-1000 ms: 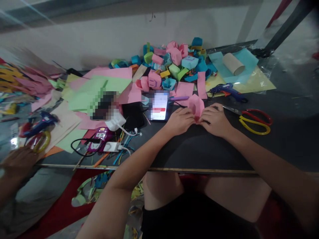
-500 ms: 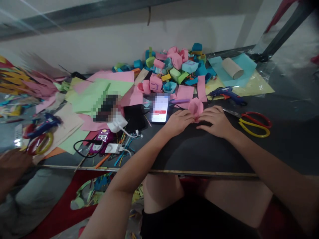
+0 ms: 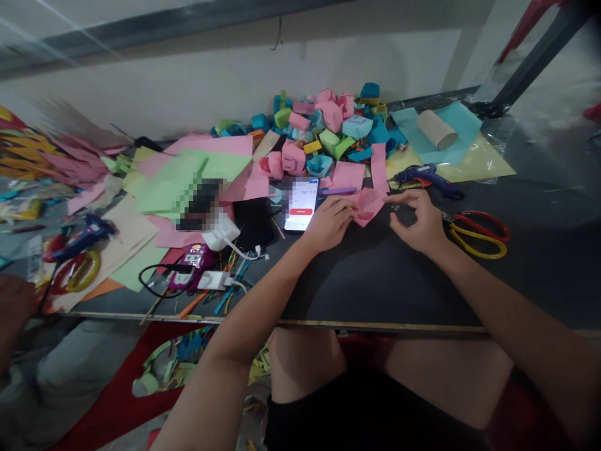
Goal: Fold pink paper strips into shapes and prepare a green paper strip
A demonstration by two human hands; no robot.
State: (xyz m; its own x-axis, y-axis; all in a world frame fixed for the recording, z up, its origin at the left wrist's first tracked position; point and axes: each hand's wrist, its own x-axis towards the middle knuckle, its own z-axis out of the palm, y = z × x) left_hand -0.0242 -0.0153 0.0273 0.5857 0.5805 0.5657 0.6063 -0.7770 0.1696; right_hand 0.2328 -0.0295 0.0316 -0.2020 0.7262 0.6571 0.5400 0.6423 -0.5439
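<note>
head | folded pink paper (image 3: 369,210) | between left fingers (image 3: 342,207), touching, and right fingers (image 3: 407,196)

The folded pink paper piece (image 3: 369,212) is a small, partly opened shape with raised sides and a darker pink hollow facing up. Its lower end narrows to a blunt point toward the near edge of the worktop (image 3: 375,285), on which it sits. The left hand (image 3: 332,220) grips its left side; its upper right corner reaches the right hand's (image 3: 392,208) index fingertip.
</note>
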